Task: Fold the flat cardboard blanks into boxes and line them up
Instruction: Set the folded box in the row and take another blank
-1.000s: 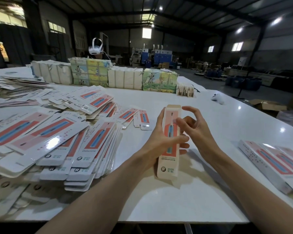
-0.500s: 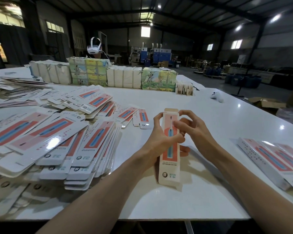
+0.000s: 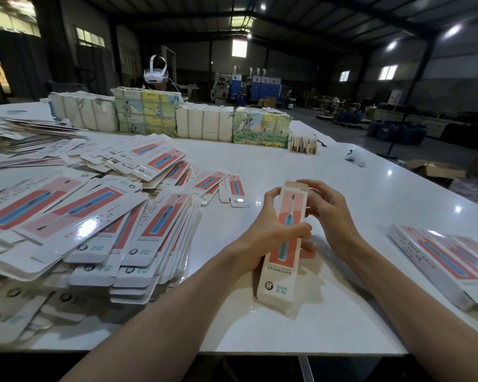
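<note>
A long narrow carton (image 3: 283,260) printed pink and red with a blue toothbrush stands tilted over the white table (image 3: 342,194). My left hand (image 3: 271,232) grips its middle, thumb across the front. My right hand (image 3: 324,213) curls its fingers around the far top end, at the open brown flap (image 3: 294,185). A big heap of flat blanks (image 3: 100,224) of the same print covers the table's left side. Folded boxes (image 3: 453,263) lie side by side at the right edge.
Wrapped bundles of white and green packs (image 3: 204,124) form a row across the far side. A small stack of brown cards (image 3: 302,144) and a white controller (image 3: 355,158) lie beyond. A white headset (image 3: 155,70) sits behind the bundles.
My right hand has come down from open spread fingers onto the carton's top end and curled around it. The carton sits a little lower and nearer in my left hand.
</note>
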Available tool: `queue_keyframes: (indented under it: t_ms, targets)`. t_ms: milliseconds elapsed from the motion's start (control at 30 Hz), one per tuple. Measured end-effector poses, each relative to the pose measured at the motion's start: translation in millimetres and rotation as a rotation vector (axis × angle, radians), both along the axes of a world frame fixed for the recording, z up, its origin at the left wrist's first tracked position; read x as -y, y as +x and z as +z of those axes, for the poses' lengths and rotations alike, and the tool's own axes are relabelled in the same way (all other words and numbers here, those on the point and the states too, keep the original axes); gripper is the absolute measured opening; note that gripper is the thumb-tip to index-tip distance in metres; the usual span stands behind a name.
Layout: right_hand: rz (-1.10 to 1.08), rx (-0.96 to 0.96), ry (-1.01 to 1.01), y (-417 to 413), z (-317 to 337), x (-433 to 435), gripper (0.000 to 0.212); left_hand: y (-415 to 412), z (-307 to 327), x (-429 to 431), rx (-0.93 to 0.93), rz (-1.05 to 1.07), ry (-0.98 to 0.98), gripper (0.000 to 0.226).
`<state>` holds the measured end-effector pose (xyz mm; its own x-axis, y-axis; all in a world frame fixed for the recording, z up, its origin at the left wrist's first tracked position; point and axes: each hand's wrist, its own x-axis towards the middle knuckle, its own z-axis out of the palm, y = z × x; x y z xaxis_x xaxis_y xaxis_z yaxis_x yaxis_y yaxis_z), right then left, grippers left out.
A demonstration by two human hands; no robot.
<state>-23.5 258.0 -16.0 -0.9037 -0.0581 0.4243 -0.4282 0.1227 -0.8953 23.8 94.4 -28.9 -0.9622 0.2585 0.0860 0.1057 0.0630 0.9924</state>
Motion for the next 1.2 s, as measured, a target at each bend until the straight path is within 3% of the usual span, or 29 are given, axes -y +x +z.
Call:
queue_keyframes:
  t_ms: [200,400,667,933,1200]
  targets:
    - [0.058,-0.055,-0.021,2.3,4.0,-3.8,0.028,1.3,3.0,2.4,0.021,-0.04,-0.003,0.091]
    - [0.116,0.066,-0.115,5.0,11.0,0.5,0.034,-2.3,-0.9,1.6,0.028,-0.032,-0.003,0.091]
    - [0.085,0.206,-0.209,0.8,9.7,-2.5,0.017,-2.2,-4.0,1.2,-0.021,-0.042,0.003,0.089]
    - [0.111,0.209,-0.182,-0.9,10.6,-6.5,0.021,0.0,-3.2,0.7,-0.025,-0.018,-0.002,0.1]
    - [0.195,0.154,-0.218,7.5,12.0,-0.3,0.022,2.7,1.8,4.4,-0.021,-0.026,0.093,0.086]
